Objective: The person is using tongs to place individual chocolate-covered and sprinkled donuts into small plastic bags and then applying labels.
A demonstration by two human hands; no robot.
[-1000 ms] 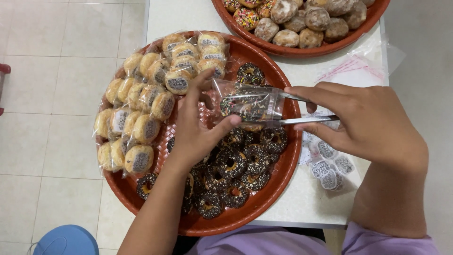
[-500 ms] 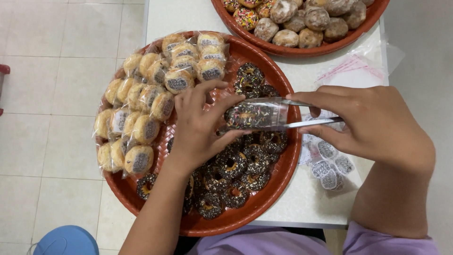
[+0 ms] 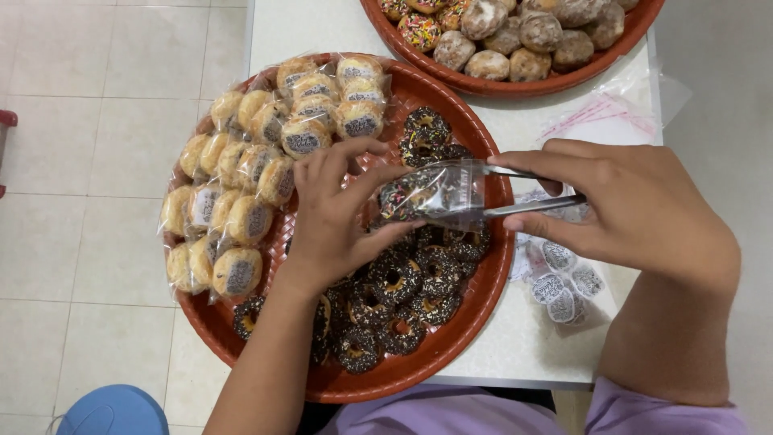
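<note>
Holding a clear bag (image 3: 435, 193) at the centre of the red tray (image 3: 491, 266), your left hand (image 3: 338, 217) pinches its closed end while your right hand (image 3: 636, 213) grips metal tongs (image 3: 531, 205) that reach into its mouth; a chocolate sprinkled doughnut sits inside the bag.

Items, near to far:
- Loose chocolate doughnuts (image 3: 394, 306), tray at 6 o'clock: roughly a dozen visible, unbagged, some hidden under your arm. These look left to do.
- Round label stickers (image 3: 564, 278), table at 3 o'clock: about five on a clear sheet.
- Bagged, labelled pale buns (image 3: 250, 201), tray from 9 to 12 o'clock: around twenty, apparently finished.
- Two or three more chocolate doughnuts (image 3: 427, 133) at 1 o'clock.
- Spare clear bags (image 3: 612, 113) on the white table (image 3: 322, 32).
- Second red tray (image 3: 483, 84) at 12 o'clock: about a dozen sugared and sprinkled doughnuts visible, unwrapped.
</note>
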